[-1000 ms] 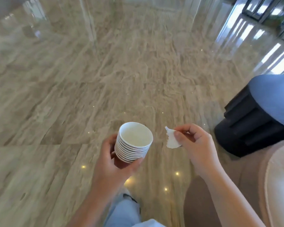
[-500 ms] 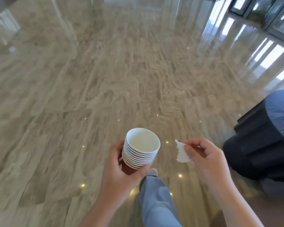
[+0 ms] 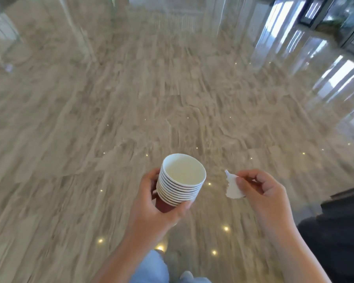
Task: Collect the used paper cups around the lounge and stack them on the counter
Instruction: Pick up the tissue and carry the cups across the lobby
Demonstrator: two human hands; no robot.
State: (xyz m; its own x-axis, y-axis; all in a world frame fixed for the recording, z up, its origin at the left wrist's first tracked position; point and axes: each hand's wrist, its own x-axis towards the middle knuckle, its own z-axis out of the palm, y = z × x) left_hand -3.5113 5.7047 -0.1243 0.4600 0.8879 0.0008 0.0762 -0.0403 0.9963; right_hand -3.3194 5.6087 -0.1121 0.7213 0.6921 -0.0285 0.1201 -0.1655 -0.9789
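Observation:
A stack of several nested paper cups (image 3: 181, 181), white inside with a dark red outer wall at the bottom, is held upright in front of me. My left hand (image 3: 153, 209) grips the stack from the left and below, thumb across its lower right side. To the right, my right hand (image 3: 262, 193) pinches a small crumpled white scrap of paper (image 3: 233, 185) between thumb and fingers. The top cup looks empty. No counter is in view.
Glossy beige marble floor (image 3: 131, 119) stretches ahead, with reflections of ceiling lights. A dark piece of furniture (image 3: 343, 217) sits at the right edge. Bright window reflections and glass doors (image 3: 335, 15) lie at the far right. My light blue trouser leg (image 3: 151, 268) shows below.
The view has swung left and forward over the floor; the dark furniture has slid toward the right edge. Both hands keep the same hold on the cups and the paper scrap.

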